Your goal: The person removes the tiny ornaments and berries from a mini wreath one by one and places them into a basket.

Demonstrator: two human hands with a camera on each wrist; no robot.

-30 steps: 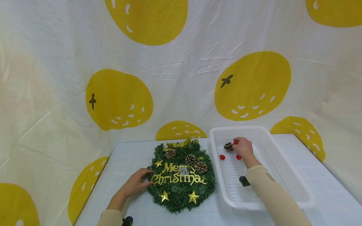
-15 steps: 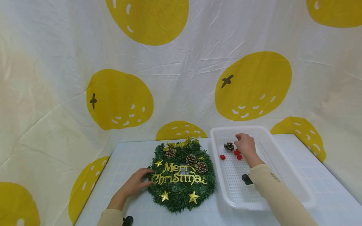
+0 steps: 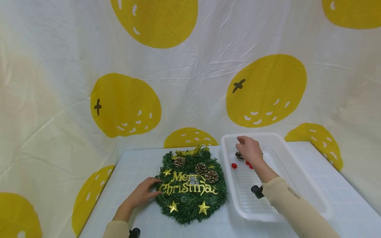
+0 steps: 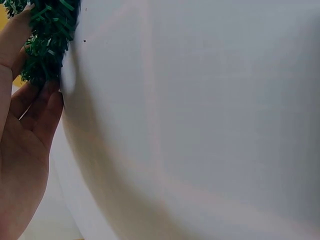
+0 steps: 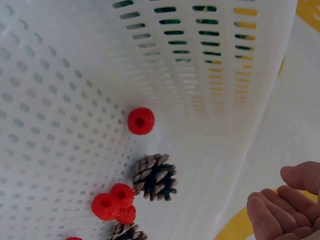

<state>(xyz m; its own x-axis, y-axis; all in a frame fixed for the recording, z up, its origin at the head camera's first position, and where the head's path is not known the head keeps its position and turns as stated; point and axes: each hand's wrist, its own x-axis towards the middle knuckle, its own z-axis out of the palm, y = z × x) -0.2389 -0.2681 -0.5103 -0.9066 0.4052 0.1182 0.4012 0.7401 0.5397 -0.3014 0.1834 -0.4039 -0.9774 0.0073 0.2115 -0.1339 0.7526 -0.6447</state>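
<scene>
A green tinsel wreath lies on the table, with gold "Merry Christmas" lettering, pinecones and gold stars on it. The left hand grips its left edge; in the left wrist view, the fingers and thumb lie around the green tinsel. Over the far part of a white plastic basket, the right hand hovers, fingers loosely bent. The right wrist view shows nothing between its fingers. Inside the basket are a pinecone, a second partly cut-off pinecone and red raspberry-like pieces.
The wreath and the basket stand side by side on a pale checked table. Behind them hangs a white cloth printed with large yellow fruit. A gold bow tops the wreath.
The right hand let go of a red raspberry-like piece, which now lies near the others in the basket. It then rose and shifted left. The left hand has stayed put.
</scene>
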